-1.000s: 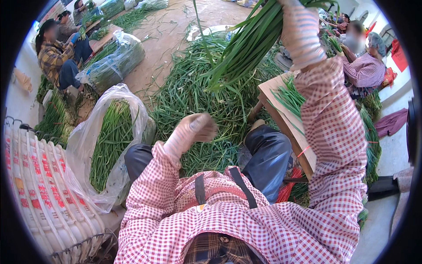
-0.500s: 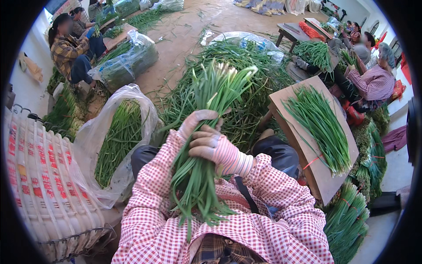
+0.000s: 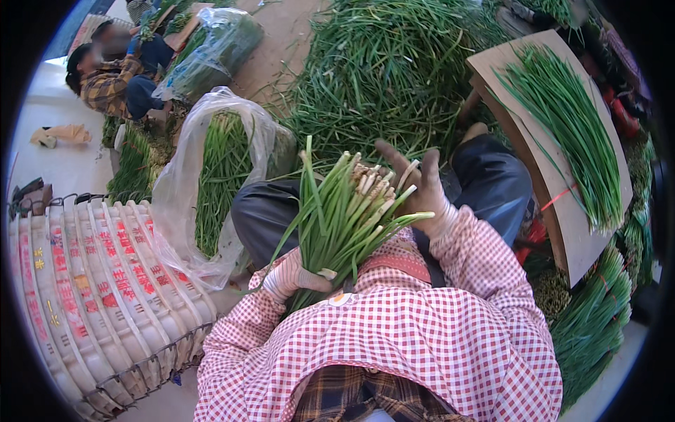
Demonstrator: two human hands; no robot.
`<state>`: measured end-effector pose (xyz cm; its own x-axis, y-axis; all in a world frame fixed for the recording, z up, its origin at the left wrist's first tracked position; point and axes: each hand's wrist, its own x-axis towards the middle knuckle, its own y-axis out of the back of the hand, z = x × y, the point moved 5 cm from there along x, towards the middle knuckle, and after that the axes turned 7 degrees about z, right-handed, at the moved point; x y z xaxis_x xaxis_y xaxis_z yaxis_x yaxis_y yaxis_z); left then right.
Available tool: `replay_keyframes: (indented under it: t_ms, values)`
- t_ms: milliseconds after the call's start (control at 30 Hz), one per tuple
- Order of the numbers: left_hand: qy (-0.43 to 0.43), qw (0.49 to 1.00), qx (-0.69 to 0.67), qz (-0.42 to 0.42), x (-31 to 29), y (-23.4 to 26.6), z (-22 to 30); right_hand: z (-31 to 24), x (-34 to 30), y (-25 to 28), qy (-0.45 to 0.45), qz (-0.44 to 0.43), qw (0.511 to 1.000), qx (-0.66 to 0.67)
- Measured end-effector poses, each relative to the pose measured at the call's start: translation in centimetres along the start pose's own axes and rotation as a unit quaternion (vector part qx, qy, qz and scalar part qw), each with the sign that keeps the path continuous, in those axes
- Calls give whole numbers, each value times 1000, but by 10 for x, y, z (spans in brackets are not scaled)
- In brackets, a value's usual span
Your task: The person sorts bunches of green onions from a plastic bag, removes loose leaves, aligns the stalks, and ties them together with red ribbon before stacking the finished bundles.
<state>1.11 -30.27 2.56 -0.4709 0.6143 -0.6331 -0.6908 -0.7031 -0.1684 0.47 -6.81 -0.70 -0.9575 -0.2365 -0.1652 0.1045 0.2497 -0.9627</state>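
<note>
At ctr., L hand (image 3: 294, 277) grips 1 green bunch (image 3: 337, 218); R hand (image 3: 432, 195) spread, prob. touching it.

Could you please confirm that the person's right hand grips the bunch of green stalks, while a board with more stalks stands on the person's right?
Not quite: in the head view, the left hand grips the bunch of green stalks; the right hand is open by the pale ends. The board is as you say.

left: basket (image 3: 105, 288), bag (image 3: 177, 204) | centre: bunch (image 3: 344, 218) between hands (image 3: 294, 276) | ahead: heap (image 3: 380, 77) | right: stalks (image 3: 566, 123) on board (image 3: 580, 254)
</note>
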Motion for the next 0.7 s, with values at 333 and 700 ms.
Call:
replay_keyframes:
  t_ms: [333,700]
  values:
    - [30,958,-282,48,9,-27,-1,-49,29,-8,96,83,871,-474]
    - [28,887,-429,172,4,-16,-26,-182,46,29,252,297,848,-359]
